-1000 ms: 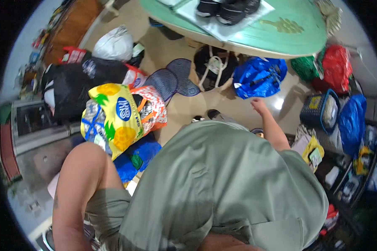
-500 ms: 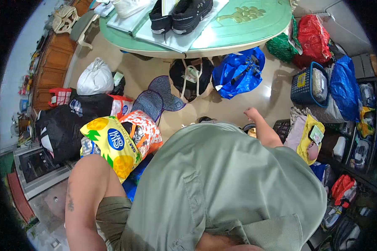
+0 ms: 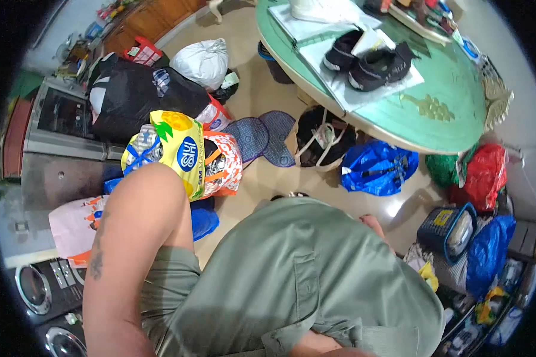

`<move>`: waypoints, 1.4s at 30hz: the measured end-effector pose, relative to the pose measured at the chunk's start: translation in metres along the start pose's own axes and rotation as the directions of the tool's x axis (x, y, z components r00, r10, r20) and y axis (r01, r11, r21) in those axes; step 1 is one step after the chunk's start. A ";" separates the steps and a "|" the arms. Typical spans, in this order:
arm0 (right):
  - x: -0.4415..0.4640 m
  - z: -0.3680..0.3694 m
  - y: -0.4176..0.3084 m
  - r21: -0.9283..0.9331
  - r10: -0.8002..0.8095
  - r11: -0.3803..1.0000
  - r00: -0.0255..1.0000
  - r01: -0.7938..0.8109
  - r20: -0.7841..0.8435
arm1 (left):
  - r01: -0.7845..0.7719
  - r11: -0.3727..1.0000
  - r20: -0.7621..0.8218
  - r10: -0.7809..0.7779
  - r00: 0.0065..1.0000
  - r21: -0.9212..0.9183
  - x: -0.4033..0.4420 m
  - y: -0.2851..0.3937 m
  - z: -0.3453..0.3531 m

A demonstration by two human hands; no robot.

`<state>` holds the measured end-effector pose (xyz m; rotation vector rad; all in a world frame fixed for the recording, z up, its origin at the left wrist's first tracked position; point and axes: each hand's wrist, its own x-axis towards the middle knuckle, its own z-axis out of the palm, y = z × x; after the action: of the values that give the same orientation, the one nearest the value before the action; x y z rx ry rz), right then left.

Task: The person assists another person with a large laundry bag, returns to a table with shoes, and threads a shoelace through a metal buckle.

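My left arm is bent, its elbow [image 3: 158, 178] pointing forward over the bags. The forearm runs back past the bottom edge of the view, and my left hand is out of sight. My right hand [image 3: 372, 222] hangs low beyond the front of my green shirt [image 3: 339, 268]. Only a small part of it shows, too little to make out its fingers, and no object is visible in it. Ahead of it on the floor lies a blue plastic bag [image 3: 378, 168]. A dark tote bag [image 3: 315, 143] with pale handles stands beside that one.
A green oval table [image 3: 452, 77] holds black shoes [image 3: 375, 65] at upper right. Leftward are a yellow shopping bag [image 3: 175, 128], black bags [image 3: 131, 98], a white sack [image 3: 202, 62] and dark patterned mats [image 3: 250, 137]. A blue basket [image 3: 443, 229] and red bag [image 3: 485, 178] stand right.
The view has turned left, so the table and bags sit further right and the washing machines show at lower left. My right hand has dropped back nearer my body. My left elbow stays raised.
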<state>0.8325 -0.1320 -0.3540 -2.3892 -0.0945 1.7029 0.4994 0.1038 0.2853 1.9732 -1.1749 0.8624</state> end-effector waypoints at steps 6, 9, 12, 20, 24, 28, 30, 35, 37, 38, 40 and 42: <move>0.007 -0.030 -0.077 -0.145 -0.316 0.935 0.946 0.324 0.078 | 0.421 0.902 -0.260 -0.432 0.864 -0.098 -0.045 0.023 -0.003; 0.085 -0.037 -0.084 -0.112 -0.297 0.941 0.937 0.321 0.185 | 0.832 0.360 -0.728 -0.682 -0.074 -0.422 -0.151 0.025 0.016; 0.111 -0.032 -0.115 -0.277 -0.243 0.906 0.929 0.320 0.279 | 0.473 -0.879 -0.835 -0.302 -0.461 0.057 -0.307 0.051 0.119; 0.050 0.041 -0.251 -0.861 -0.264 0.274 0.895 0.427 0.360 | -0.307 -0.567 0.253 0.175 -0.952 -0.765 -0.373 0.244 0.513; 0.031 0.113 -0.297 -0.643 -0.416 -0.549 0.493 0.534 0.765 | -0.357 -0.340 0.311 0.184 -0.932 -0.870 -0.351 0.260 0.579; 0.007 0.219 -0.326 -0.499 -0.401 -0.768 0.307 0.401 0.863 | -0.275 -0.195 0.250 0.145 -0.957 -0.941 -0.363 0.281 0.606; -0.024 0.275 -0.331 -0.375 -0.342 -0.869 0.156 0.324 0.927 | -0.220 -0.149 0.202 0.125 -0.971 -0.964 -0.377 0.302 0.613; -0.082 0.453 -0.305 -0.416 -0.313 -0.722 0.276 0.553 0.909 | -0.132 -0.045 0.126 0.110 -0.986 -0.990 -0.408 0.384 0.619; -0.099 0.521 -0.282 -0.392 -0.294 -0.694 0.259 0.604 0.920 | -0.100 0.021 0.102 0.151 -0.983 -0.995 -0.422 0.427 0.618; -0.148 0.540 -0.267 -0.472 -0.369 -0.569 0.304 0.674 0.878 | -0.078 0.069 0.090 0.180 -0.979 -0.995 -0.431 0.447 0.618; -0.130 0.606 -0.245 -0.320 -0.238 -0.601 0.218 0.732 0.946 | -0.007 0.173 0.049 0.244 -0.969 -0.985 -0.456 0.500 0.614; -0.155 0.661 -0.221 -0.085 -0.056 -0.252 0.074 0.964 0.996 | -0.049 0.311 0.174 0.390 -0.904 -0.949 -0.418 0.548 0.522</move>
<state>0.1742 0.1431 -0.3724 -0.6238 -2.8003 1.7421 -0.0505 -0.3268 -0.2232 0.4652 -3.5625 -1.6747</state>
